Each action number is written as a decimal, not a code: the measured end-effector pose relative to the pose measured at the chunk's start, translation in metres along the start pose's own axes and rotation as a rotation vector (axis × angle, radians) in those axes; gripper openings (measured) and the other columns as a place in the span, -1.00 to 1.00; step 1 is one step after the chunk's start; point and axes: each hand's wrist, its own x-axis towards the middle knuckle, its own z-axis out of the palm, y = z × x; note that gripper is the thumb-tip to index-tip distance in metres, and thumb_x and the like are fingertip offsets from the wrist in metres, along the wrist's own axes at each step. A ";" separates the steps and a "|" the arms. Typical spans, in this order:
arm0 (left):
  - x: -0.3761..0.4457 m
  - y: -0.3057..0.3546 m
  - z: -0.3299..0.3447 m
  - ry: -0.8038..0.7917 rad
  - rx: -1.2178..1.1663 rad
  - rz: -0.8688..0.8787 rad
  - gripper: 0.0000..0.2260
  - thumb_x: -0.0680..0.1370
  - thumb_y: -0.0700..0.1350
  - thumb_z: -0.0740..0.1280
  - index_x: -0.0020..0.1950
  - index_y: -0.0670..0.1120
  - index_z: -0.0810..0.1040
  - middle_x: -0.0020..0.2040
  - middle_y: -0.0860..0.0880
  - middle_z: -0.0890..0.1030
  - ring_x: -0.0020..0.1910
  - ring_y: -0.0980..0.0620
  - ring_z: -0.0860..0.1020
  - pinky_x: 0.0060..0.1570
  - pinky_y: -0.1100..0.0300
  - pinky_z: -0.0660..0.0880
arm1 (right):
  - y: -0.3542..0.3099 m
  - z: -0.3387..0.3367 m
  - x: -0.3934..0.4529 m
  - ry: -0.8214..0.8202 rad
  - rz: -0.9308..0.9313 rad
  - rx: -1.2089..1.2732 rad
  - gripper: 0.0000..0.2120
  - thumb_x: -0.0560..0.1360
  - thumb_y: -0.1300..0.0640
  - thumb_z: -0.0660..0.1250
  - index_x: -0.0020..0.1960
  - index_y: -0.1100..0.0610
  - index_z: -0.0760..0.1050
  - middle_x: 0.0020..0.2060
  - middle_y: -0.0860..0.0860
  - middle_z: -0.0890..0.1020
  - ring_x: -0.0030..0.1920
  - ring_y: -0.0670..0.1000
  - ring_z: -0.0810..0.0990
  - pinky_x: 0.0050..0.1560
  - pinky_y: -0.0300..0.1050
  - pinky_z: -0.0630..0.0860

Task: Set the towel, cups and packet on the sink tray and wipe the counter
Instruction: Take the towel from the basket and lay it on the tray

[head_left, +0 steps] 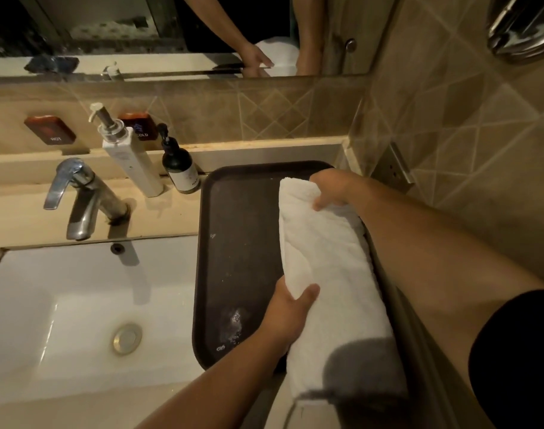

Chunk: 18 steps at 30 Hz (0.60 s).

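From the head camera, looking down over the counter, a dark tray [236,243] sits just right of the white sink basin [78,305], with the folded white towel [326,258] laid lengthwise along the tray's right side. The left hand [290,314] is closed on the towel's near left edge, thumb on top and fingers tucked beneath, while the right hand [329,190] presses down on the far end, fingers curled over the fold. The towel's near end appears to run past the tray's front rim toward the counter edge, where a dark blur hides it. No cups or packet show anywhere, so I judge the job to be only at its first step. A wet patch [233,325] glistens on the tray just left of the left hand; if the towel is slid that way it would likely soak it up. The overhanging end could drag the towel off the tray once both hands let go. Behind the tray's far left corner stand a dark pump bottle [180,168] and a tall white dispenser [131,162], beside the tap [78,196]; a careless sweep while wiping could topple them.
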 end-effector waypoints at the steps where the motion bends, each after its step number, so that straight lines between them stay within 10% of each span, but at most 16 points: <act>1: 0.000 -0.001 0.000 0.021 0.056 0.009 -0.47 0.53 0.13 0.38 0.45 0.02 0.33 0.29 0.01 0.55 0.22 0.01 0.53 0.26 -0.06 0.48 | -0.001 0.002 -0.001 0.016 0.014 -0.009 -0.52 0.42 0.02 0.50 0.28 0.02 0.44 0.15 0.03 0.57 0.00 0.04 0.53 0.04 -0.06 0.51; 5: -0.007 -0.007 0.004 0.191 0.324 0.094 -0.43 0.55 0.16 0.32 0.47 0.02 0.22 0.34 0.01 0.41 0.18 0.03 0.49 0.15 0.15 0.42 | -0.002 0.014 -0.010 0.223 -0.010 -0.258 -0.44 0.44 -0.05 0.45 0.36 0.01 0.35 0.24 0.07 0.54 0.18 0.14 0.52 0.19 0.09 0.47; 11: -0.023 -0.002 0.012 0.307 0.856 0.295 -0.46 0.63 0.11 0.13 0.55 -0.01 0.04 0.58 -0.09 0.04 0.51 -0.11 0.18 0.42 -0.05 0.25 | -0.005 0.050 -0.037 0.450 0.016 -0.386 -0.47 0.57 -0.15 0.16 0.50 -0.05 0.19 0.53 0.10 0.21 0.52 0.21 0.11 0.47 0.24 0.02; 18: -0.028 -0.016 0.020 0.048 1.213 0.534 -0.42 0.61 0.21 -0.26 0.60 0.02 -0.13 0.60 0.00 -0.21 0.53 -0.04 -0.35 0.47 -0.14 -0.32 | -0.010 0.088 -0.053 0.326 0.099 -0.188 -0.29 0.46 -0.37 -0.27 0.54 -0.12 0.02 0.58 0.02 0.02 0.55 0.18 -0.05 0.47 0.24 -0.14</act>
